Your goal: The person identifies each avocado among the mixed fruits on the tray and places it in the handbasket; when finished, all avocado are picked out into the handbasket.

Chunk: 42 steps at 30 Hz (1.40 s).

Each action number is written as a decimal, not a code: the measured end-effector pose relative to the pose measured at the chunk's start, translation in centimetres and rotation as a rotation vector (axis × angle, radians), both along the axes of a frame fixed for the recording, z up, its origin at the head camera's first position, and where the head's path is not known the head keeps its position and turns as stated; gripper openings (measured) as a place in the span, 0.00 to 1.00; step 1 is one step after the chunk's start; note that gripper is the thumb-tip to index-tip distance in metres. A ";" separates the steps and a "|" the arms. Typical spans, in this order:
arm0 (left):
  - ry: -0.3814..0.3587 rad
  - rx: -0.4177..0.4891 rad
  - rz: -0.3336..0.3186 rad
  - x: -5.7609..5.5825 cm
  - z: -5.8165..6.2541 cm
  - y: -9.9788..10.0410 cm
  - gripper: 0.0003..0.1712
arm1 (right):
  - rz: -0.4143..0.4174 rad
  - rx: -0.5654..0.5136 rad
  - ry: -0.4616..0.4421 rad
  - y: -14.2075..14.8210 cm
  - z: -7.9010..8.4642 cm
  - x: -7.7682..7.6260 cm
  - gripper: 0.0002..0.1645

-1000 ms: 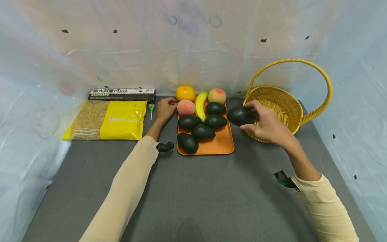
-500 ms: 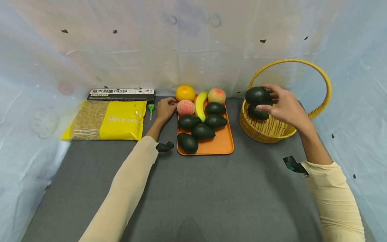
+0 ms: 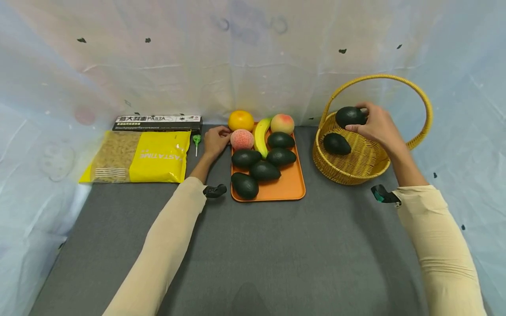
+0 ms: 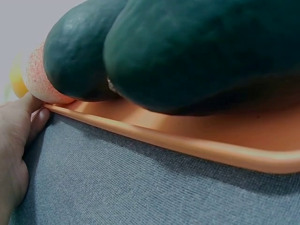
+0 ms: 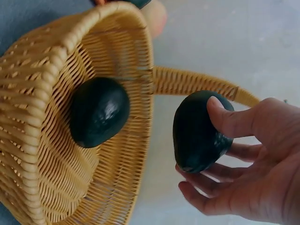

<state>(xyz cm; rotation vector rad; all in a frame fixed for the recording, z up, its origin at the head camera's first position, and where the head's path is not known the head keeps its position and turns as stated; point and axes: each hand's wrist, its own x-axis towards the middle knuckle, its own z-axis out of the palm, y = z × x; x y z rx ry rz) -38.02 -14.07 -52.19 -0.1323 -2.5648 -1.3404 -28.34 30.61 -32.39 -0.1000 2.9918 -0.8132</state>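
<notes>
In the head view, my right hand (image 3: 377, 125) holds a dark green avocado (image 3: 350, 117) between thumb and fingers, above the back of the yellow wicker basket (image 3: 344, 175). Another avocado (image 3: 336, 144) lies inside on the basket's floor, seen too in the right wrist view as a dark avocado (image 5: 99, 112). My left hand (image 3: 215, 141) pinches the left rim of the orange tray (image 3: 282, 191), beside a speckled pink peach (image 3: 242, 139). On the tray lie several avocados (image 3: 265, 171), a banana (image 3: 261, 136), a second peach (image 3: 282, 124) and an orange (image 3: 240, 120) at the back corner.
Left of the tray lie a yellow pasta bag (image 3: 160, 156), a black pasta box (image 3: 158, 123) behind it and a green lollipop (image 3: 196, 140). The basket's tall handle (image 3: 381, 76) arches over its opening. A pale curtain (image 3: 253, 57) hangs behind the grey table (image 3: 253, 245).
My right hand has carried the avocado from beside the tray rightward and back, over the basket. The avocado in the basket has come into view. My left hand stays put.
</notes>
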 end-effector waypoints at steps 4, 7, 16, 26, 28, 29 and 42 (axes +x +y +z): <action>-0.012 -0.009 0.001 0.1 -0.1 -0.1 0.16 | -0.037 0.044 -0.051 0.4 -0.6 -1.5 0.47; -0.018 -0.015 0.005 0.2 -0.2 -0.1 0.16 | -0.049 0.065 -0.071 0.7 -1.1 -2.5 0.46; 0.005 -0.022 0.000 0.2 0.1 -0.1 0.16 | -0.083 0.060 -0.098 2.3 -3.4 -5.2 0.45; -0.016 -0.031 0.005 0.2 0.3 0.0 0.16 | -0.116 0.095 -0.122 3.2 -6.8 -6.7 0.30; -0.017 -0.030 0.007 0.3 0.3 -0.1 0.16 | -0.116 0.132 -0.119 3.3 -7.3 -6.9 0.27; -0.016 -0.028 0.008 0.3 0.3 -0.1 0.16 | -0.117 0.141 -0.115 3.3 -7.4 -6.9 0.26; 0.007 -0.040 0.010 0.3 0.0 0.1 0.14 | -0.016 0.181 -0.141 3.4 -7.7 -6.5 0.23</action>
